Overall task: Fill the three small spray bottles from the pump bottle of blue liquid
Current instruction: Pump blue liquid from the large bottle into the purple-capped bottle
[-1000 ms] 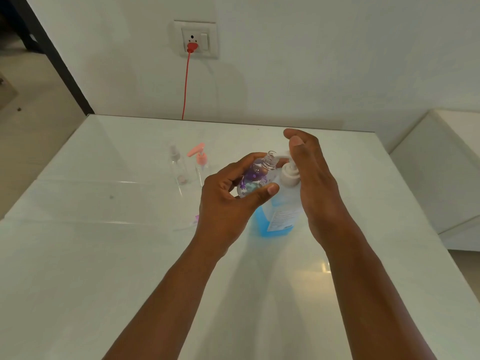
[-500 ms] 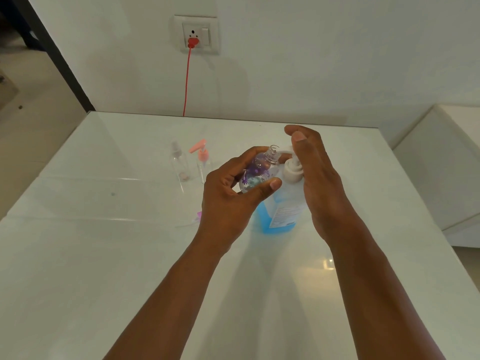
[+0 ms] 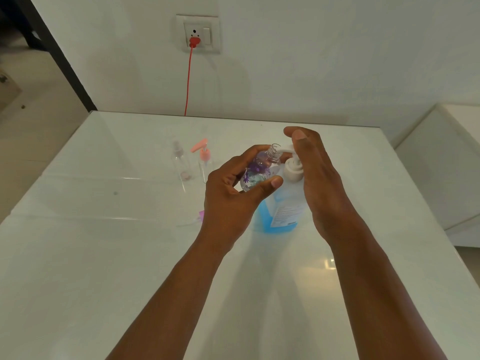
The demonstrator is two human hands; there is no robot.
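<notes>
The small spray bottle (image 3: pixel 257 170) with purple flowers looks light and made of thin clear plastic, so I judge it is smooth and can slip or tip if it gets wet; the best hold is around its body, below the threaded neck, which must stay free. The left hand (image 3: pixel 235 193) grips it exactly so, fingers and thumb curled around the body, the open mouth tilted toward 1 o'clock and meeting the white spout. The pump bottle (image 3: pixel 281 203) seems heavier and stable with its blue liquid low inside; it stands on the table (image 3: pixel 104 255) just at 3 o'clock of the left hand. The right hand (image 3: pixel 315 172) lies flat, fingers straight, resting on the pump head (image 3: pixel 292 168). Two other small bottles (image 3: pixel 193 162) stand at 10 o'clock, well apart from both hands.
</notes>
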